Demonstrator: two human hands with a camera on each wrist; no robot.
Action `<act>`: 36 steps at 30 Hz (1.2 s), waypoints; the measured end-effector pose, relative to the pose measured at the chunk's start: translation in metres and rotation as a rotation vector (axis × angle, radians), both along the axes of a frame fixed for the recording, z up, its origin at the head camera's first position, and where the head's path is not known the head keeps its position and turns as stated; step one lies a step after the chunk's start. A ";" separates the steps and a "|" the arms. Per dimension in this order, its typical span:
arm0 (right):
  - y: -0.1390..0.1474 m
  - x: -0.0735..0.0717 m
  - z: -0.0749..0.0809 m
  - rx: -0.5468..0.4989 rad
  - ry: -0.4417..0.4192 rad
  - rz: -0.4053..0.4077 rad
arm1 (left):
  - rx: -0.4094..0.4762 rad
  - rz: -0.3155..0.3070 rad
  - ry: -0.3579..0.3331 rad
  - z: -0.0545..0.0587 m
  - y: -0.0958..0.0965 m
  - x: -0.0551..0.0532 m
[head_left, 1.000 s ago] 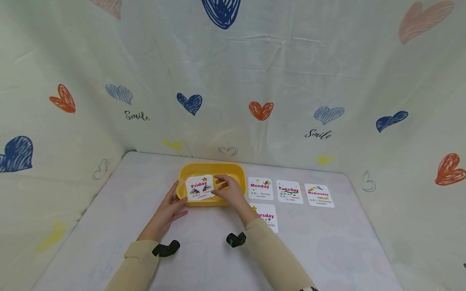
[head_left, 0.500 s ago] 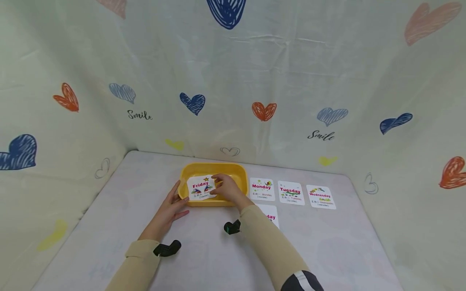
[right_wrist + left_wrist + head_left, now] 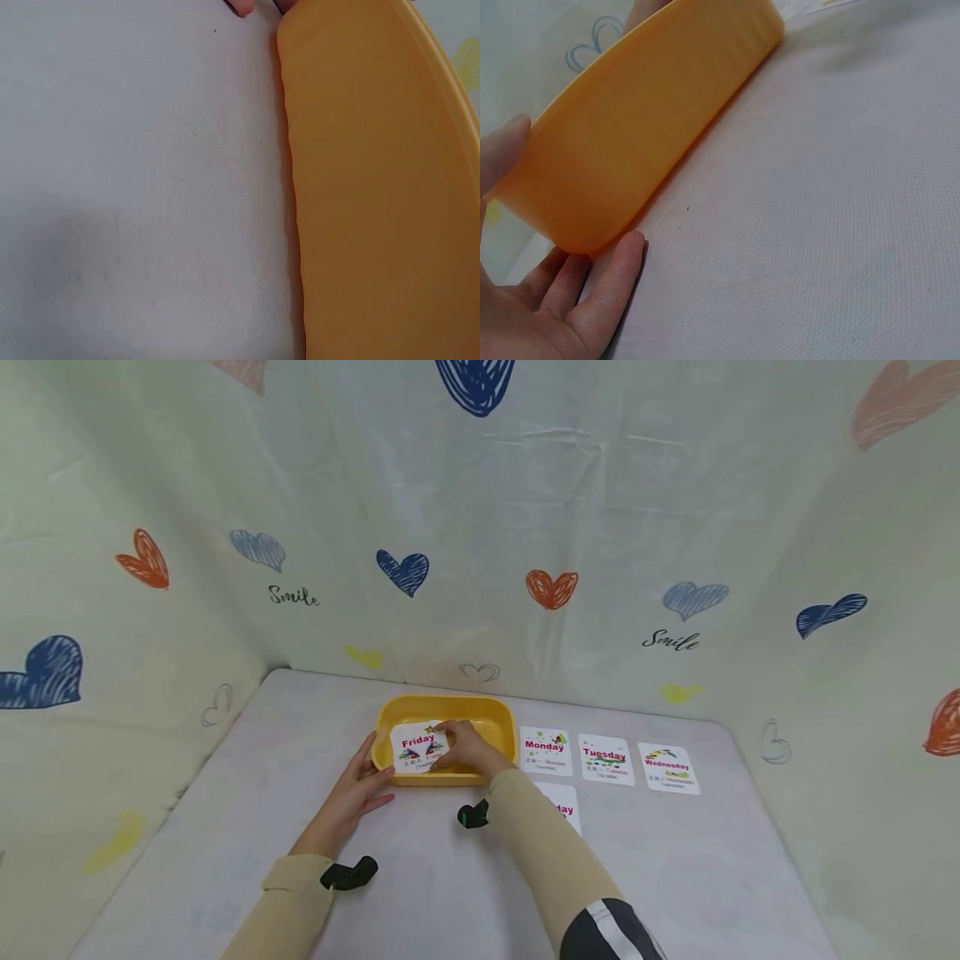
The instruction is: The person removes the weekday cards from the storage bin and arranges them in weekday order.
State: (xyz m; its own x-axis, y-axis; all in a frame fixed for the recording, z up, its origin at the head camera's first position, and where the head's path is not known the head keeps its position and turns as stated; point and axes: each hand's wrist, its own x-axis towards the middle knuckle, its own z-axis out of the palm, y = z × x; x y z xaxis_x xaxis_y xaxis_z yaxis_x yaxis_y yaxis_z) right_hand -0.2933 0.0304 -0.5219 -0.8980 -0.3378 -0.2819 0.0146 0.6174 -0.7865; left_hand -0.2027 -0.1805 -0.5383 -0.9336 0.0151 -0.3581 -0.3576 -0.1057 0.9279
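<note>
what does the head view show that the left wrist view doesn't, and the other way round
Only the head view: the right hand gripping the edge of the Friday card, in or just over the yellow tray, and the readable Monday card, Tuesday card and Wednesday card.

Only the left wrist view: a small dark speck on the tabletop, and the tray's long side seen broad and close.

Both: the tray, the left hand holding its corner, the tabletop and some heart-printed backdrop.

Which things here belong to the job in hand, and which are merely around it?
Likely the job's:
Friday card
yellow tray
Monday card
Tuesday card
Wednesday card
partly hidden card

Merely around it:
heart-print backdrop
black wrist-worn devices
</note>
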 end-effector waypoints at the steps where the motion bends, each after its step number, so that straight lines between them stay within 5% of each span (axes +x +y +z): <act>1: 0.000 0.000 -0.001 0.014 -0.002 0.002 | 0.004 0.001 -0.003 0.000 0.000 0.000; 15: -0.003 -0.009 -0.004 0.068 0.013 -0.013 | -0.011 0.002 0.000 0.002 0.002 0.000; 36: 0.001 -0.012 -0.002 -0.008 -0.039 -0.051 | -0.017 0.009 -0.013 0.000 0.003 -0.002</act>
State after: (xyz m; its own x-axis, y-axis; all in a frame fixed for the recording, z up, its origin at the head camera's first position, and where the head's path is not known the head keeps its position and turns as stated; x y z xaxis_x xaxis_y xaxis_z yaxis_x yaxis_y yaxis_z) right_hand -0.3049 0.0313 -0.5240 -0.9024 -0.2945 -0.3144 0.0764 0.6090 -0.7895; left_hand -0.2049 -0.1779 -0.5382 -0.9289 0.0001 -0.3704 -0.3687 -0.0933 0.9248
